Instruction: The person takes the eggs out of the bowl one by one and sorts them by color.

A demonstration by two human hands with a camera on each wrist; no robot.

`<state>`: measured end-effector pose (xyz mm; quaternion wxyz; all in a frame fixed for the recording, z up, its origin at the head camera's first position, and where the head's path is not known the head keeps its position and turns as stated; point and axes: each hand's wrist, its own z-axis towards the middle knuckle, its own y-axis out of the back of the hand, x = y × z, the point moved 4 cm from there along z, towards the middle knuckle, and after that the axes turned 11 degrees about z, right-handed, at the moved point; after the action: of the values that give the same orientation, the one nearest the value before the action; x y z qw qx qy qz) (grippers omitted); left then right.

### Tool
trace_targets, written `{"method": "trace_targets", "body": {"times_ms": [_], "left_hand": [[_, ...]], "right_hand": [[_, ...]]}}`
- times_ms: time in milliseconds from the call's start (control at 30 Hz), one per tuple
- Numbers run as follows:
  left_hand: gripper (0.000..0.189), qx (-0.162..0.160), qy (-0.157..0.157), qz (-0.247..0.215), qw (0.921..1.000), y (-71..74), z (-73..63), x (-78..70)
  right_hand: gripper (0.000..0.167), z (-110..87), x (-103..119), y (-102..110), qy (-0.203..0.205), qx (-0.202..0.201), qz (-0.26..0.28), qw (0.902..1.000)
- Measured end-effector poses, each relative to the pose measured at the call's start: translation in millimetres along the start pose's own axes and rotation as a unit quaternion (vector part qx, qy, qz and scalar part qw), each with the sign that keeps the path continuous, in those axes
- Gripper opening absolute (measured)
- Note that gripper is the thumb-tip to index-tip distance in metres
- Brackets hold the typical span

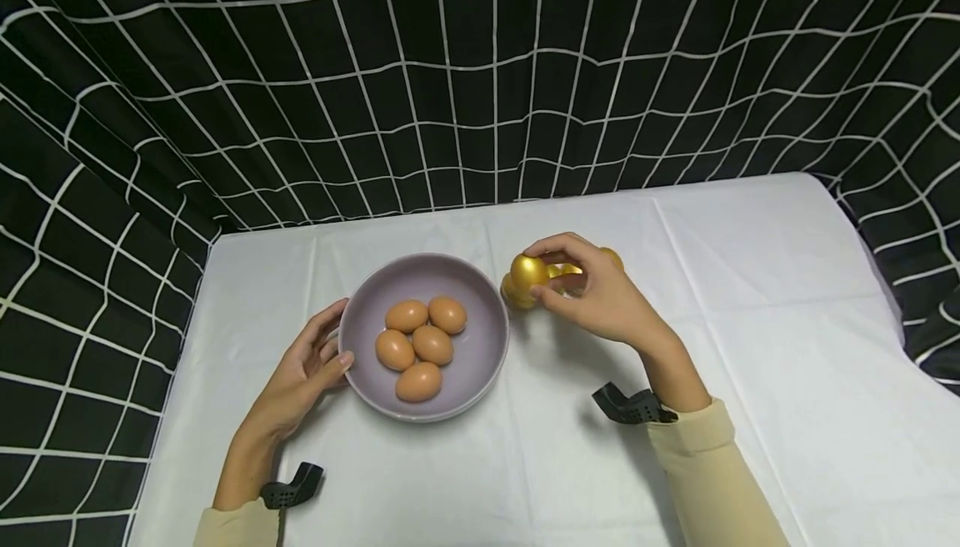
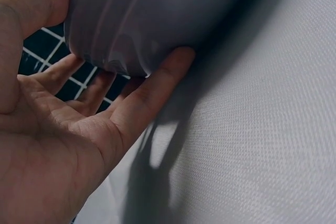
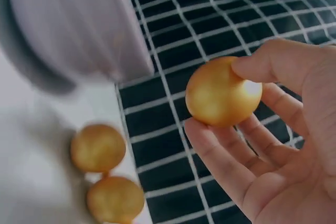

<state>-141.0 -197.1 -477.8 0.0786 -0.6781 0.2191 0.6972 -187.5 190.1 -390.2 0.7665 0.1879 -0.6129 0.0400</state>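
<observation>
A mauve bowl stands on the table with several brown eggs grouped inside. My left hand holds the bowl at its left side, the thumb at the rim. In the left wrist view, the fingers of that hand lie along the bowl's outer wall. Just right of the bowl, my right hand pinches a golden egg between thumb and fingertips, raised above the table. Below the held egg, golden eggs lie on the cloth, partly hidden by the right hand in the head view.
A white cloth with fold creases covers the table. Black fabric with a white grid hangs behind and at both sides. Another golden egg shows behind the right hand. Black wrist cameras sit on both forearms.
</observation>
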Motion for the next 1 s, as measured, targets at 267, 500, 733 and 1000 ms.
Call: {"method": "trace_targets", "body": {"times_ms": [267, 500, 733, 1000], "left_hand": [[0.072, -0.001, 0.005, -0.005, 1.0, -2.0, -0.3, 1.0], [0.073, 0.004, 0.006, -0.011, 0.9999, -5.5, -0.5, 4.5], [0.073, 0.0, 0.0, -0.011, 0.9999, -3.4, 0.1, 2.5], [0.073, -0.003, 0.001, -0.014, 0.9999, -0.3, 0.0, 0.2]], "right_hand": [[0.039, -4.9, -22, 25, -0.041, -0.053, -0.035, 0.9972], [0.039, -16.4, -27, 52, -0.062, -0.104, -0.034, 0.9921], [0.041, -22.6, -31, 74, -0.081, -0.139, -0.09, 0.9828], [0.042, -23.3, -40, 90, -0.082, -0.164, -0.15, 0.9716]]}}
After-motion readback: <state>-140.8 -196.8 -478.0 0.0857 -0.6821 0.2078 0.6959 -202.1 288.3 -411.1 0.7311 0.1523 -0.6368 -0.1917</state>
